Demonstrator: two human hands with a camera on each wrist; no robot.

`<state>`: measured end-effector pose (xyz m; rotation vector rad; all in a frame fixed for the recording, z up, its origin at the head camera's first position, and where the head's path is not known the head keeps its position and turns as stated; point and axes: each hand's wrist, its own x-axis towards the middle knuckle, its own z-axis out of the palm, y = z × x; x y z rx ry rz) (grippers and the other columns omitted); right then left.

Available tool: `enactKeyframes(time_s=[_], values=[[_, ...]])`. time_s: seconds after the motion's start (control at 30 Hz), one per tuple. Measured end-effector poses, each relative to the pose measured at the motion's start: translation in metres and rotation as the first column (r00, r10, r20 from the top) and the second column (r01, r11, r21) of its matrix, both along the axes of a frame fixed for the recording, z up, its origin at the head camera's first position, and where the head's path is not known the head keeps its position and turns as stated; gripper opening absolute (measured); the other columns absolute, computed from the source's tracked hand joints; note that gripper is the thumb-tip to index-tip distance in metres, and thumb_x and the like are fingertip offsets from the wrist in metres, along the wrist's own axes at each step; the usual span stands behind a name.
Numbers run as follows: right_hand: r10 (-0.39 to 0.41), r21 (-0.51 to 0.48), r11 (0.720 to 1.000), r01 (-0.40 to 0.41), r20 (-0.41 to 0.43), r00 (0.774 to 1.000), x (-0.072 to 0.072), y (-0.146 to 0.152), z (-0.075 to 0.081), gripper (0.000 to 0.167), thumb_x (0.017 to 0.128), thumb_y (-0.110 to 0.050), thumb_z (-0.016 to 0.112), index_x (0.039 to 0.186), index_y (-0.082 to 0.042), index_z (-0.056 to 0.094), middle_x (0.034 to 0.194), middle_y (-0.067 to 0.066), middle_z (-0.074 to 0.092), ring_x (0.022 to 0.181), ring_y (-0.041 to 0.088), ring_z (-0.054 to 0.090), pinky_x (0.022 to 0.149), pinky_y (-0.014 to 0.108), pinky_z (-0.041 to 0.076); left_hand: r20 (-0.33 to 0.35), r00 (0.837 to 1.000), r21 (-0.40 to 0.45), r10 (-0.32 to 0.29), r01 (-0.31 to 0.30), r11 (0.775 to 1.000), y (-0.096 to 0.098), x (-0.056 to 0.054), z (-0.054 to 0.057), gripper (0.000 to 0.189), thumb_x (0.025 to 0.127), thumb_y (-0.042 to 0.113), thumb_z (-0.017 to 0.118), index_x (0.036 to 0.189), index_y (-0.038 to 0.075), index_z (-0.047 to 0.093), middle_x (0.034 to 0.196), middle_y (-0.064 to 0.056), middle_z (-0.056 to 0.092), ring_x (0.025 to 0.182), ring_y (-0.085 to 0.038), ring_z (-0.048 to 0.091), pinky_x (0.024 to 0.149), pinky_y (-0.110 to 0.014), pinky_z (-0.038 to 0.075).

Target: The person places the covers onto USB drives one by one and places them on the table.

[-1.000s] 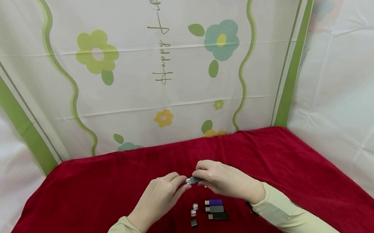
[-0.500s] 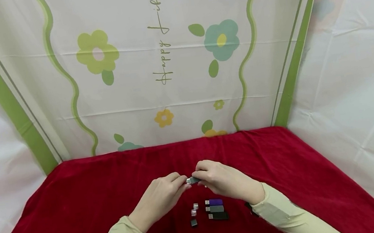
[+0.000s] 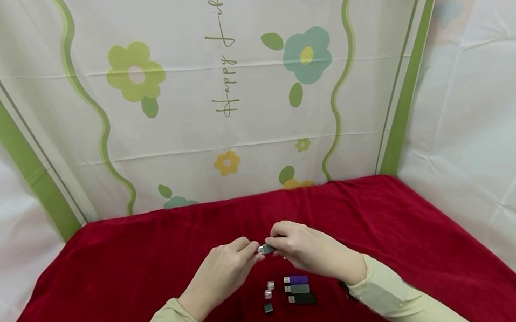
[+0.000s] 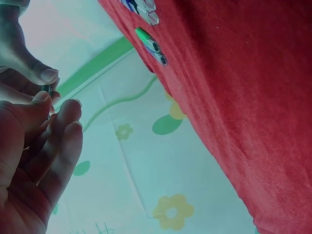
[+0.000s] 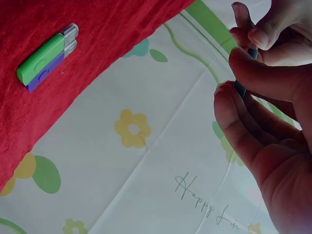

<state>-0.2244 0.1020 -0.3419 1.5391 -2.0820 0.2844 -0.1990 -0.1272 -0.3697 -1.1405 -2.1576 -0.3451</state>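
Note:
Both hands meet above the red cloth, at a dark grey USB stick. My right hand pinches its body between thumb and fingers. At its left end, my left hand pinches what looks like a clear cap, partly hidden by the fingertips. Nearer the body lie a purple USB stick, a grey one and a black one, their metal plugs bare and pointing left. Beside these plugs are two clear caps and a dark cap.
In the right wrist view, a green USB stick and a purple one with clear caps lie together on the red cloth. The head view mostly hides them behind my right hand. White printed fabric encloses the back and sides.
Almost nothing moves. Both hands stay at the dark grey USB stick, and the sticks and caps on the cloth stay put.

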Motion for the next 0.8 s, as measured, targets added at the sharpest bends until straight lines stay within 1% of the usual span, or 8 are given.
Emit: enactKeyframes(time_s=[0.1,0.27,0.37,0.47,0.57,0.8], values=[[0.009,0.003,1.000,-0.009,0.072,0.997,0.000,0.001,0.002,0.025,0.075,0.003,0.083,0.098,-0.003,0.072,0.092,0.003,0.056,0.079,0.009,0.058,0.073,0.009,0.046,0.014,1.000,-0.005,0.003,-0.002,1.000,-0.001,0.001,0.001,0.019,0.081,0.012,0.082,0.091,0.005,0.068,0.076,0.001,0.054,0.052,-0.003,0.043,0.048,-0.010,0.037],[0.010,0.033,0.999,-0.016,0.174,0.985,-0.001,0.004,0.004,0.024,0.077,0.000,0.083,0.098,-0.003,0.073,0.091,0.001,0.057,0.077,0.006,0.057,0.073,0.009,0.045,0.063,0.998,-0.018,0.010,-0.009,1.000,-0.001,0.002,0.002,0.017,0.084,0.015,0.080,0.095,0.007,0.071,0.079,0.003,0.058,0.054,-0.002,0.045,0.050,-0.011,0.039],[0.020,0.041,0.999,-0.031,0.237,0.971,-0.002,0.007,0.006,0.023,0.078,0.000,0.082,0.099,-0.003,0.073,0.091,0.000,0.058,0.076,0.006,0.058,0.072,0.010,0.045,0.091,0.996,-0.024,0.015,-0.013,1.000,0.000,0.002,0.002,0.016,0.086,0.017,0.078,0.097,0.008,0.072,0.080,0.004,0.059,0.056,-0.002,0.045,0.051,-0.011,0.039],[0.036,0.037,0.998,-0.049,0.289,0.957,-0.005,0.009,0.008,0.023,0.079,0.001,0.080,0.101,-0.003,0.073,0.092,0.000,0.060,0.077,0.009,0.059,0.071,0.012,0.046,0.101,0.995,-0.022,0.015,-0.013,1.000,0.000,0.001,0.001,0.014,0.087,0.019,0.077,0.096,0.009,0.072,0.079,0.006,0.058,0.056,-0.001,0.044,0.051,-0.011,0.038],[0.043,0.031,0.998,-0.055,0.306,0.951,-0.006,0.011,0.010,0.023,0.080,0.001,0.080,0.102,-0.003,0.074,0.093,0.000,0.060,0.077,0.008,0.059,0.070,0.013,0.047,0.101,0.995,-0.018,0.017,-0.015,1.000,0.000,0.001,0.000,0.014,0.088,0.020,0.077,0.096,0.010,0.071,0.079,0.006,0.057,0.056,0.000,0.043,0.051,-0.011,0.037],[0.041,0.028,0.998,-0.052,0.302,0.952,-0.008,0.013,0.011,0.022,0.081,-0.004,0.081,0.102,-0.003,0.074,0.093,0.000,0.060,0.077,0.005,0.056,0.069,0.014,0.048,0.096,0.995,-0.016,0.028,-0.027,1.000,-0.001,0.000,0.001,0.014,0.088,0.021,0.076,0.095,0.010,0.071,0.080,0.007,0.058,0.056,0.000,0.043,0.051,-0.011,0.038]])
